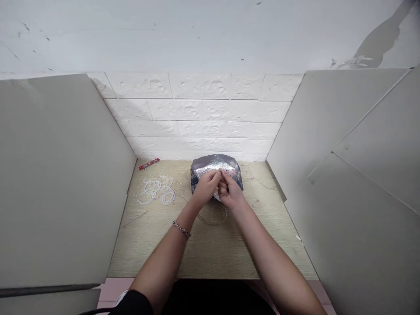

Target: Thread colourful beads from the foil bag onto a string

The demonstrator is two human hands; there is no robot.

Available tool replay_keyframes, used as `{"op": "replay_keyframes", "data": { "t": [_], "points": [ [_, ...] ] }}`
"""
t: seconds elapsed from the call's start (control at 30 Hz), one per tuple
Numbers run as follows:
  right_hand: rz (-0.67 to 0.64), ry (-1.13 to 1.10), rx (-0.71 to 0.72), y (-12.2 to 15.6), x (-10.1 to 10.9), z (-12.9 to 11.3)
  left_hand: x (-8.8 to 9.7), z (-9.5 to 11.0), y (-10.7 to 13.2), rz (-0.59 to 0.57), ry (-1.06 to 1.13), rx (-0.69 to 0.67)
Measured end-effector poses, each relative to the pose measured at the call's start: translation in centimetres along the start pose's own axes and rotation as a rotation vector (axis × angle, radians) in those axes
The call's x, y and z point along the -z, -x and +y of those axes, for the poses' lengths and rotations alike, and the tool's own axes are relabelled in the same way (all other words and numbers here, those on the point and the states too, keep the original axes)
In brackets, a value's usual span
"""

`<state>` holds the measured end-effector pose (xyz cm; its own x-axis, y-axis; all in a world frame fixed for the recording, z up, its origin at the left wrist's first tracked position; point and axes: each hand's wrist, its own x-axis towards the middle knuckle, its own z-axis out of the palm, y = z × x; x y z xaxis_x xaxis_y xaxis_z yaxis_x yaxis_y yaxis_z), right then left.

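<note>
My left hand point(206, 186) and my right hand point(229, 190) meet fingertip to fingertip over an open foil bag point(215, 168) of shiny small beads at the back of the wooden table point(210, 245). Both hands are pinched closed on something too small to make out. A thin beaded string point(213, 218) loops down on the table beneath my hands. My left wrist wears a chain bracelet point(182, 229).
A pile of white bead strands point(156, 190) lies at the left rear of the table. A small red item point(149, 164) rests by the back wall. Grey partition boards point(59, 183) flank the table on both sides; a white brick-pattern wall point(197, 118) closes the back.
</note>
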<state>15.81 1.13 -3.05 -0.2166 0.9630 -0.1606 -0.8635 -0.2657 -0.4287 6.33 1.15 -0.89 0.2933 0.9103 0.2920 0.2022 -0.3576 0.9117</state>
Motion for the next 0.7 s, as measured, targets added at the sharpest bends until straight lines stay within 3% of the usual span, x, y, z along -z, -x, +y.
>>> {"op": "replay_keyframes", "data": {
  "t": [0.7],
  "points": [
    [-0.009, 0.026, 0.006, 0.39, -0.33, 0.03, -0.11, -0.18, -0.12, 0.105, -0.07, 0.085]
  ]
}}
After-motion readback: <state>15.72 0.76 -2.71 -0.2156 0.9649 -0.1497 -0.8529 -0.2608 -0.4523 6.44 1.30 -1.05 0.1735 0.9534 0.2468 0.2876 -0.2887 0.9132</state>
